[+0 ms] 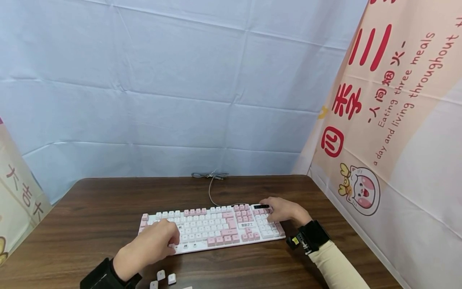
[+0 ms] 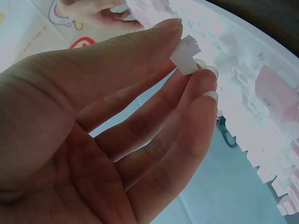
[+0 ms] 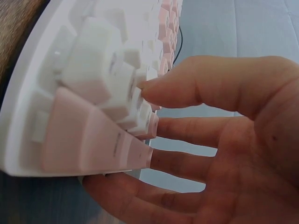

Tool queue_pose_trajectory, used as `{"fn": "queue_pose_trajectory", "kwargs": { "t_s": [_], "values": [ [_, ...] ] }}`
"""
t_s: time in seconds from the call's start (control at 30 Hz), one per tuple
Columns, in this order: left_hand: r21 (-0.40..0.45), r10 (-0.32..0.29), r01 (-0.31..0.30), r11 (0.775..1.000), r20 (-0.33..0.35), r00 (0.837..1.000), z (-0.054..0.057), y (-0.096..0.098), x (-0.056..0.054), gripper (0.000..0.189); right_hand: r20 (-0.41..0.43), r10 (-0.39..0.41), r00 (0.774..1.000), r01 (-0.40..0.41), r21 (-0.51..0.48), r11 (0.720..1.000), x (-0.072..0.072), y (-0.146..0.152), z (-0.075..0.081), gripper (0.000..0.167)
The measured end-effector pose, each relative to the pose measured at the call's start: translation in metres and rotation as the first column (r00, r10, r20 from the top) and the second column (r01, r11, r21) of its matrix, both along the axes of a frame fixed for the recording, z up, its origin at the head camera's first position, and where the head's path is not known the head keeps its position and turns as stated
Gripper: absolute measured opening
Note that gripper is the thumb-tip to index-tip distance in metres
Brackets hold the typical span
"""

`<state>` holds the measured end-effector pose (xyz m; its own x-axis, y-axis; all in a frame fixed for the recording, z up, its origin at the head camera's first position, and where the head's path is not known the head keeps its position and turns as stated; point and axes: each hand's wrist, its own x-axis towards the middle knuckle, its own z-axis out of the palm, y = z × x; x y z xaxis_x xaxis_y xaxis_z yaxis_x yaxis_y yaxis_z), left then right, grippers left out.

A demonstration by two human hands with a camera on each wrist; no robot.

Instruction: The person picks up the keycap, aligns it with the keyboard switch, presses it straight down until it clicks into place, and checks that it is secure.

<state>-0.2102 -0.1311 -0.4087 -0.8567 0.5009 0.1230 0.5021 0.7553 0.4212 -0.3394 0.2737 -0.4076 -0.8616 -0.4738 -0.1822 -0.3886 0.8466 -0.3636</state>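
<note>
closest to me, a few loose white keycaps (image 1: 171, 278) lie on the table (image 1: 231, 269), just to the right of the left wrist and nearer than its fingers. the left hand (image 1: 153, 239) is partly closed, thumb and fingertips pinching one small white keycap (image 2: 184, 58), the other fingers loosely bent. just beyond and to the right of it sits the pink-and-white keyboard (image 1: 211, 226). farther along, the right hand (image 1: 285, 210) spans the keyboard's far right corner: thumb pressed on the white keys, fingers round the edge. left of that hand and farther back, a bundled cable (image 1: 213, 175) lies by the table's far edge. a pale blue cloth (image 1: 180, 100) hangs past both hands, and a printed cloth (image 1: 361, 160) slants off to the right hand's right.
</note>
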Motion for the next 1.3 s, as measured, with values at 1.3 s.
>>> {"fn": "queue_pose_trajectory", "kwargs": {
  "t_s": [1.3],
  "values": [
    [0.059, 0.024, -0.022, 0.998, -0.022, 0.999, 0.005, -0.003, -0.016, 0.021, -0.005, -0.029, 1.000, 0.029, -0.007, 1.000, 0.002, 0.000, -0.001, 0.068]
  ]
}}
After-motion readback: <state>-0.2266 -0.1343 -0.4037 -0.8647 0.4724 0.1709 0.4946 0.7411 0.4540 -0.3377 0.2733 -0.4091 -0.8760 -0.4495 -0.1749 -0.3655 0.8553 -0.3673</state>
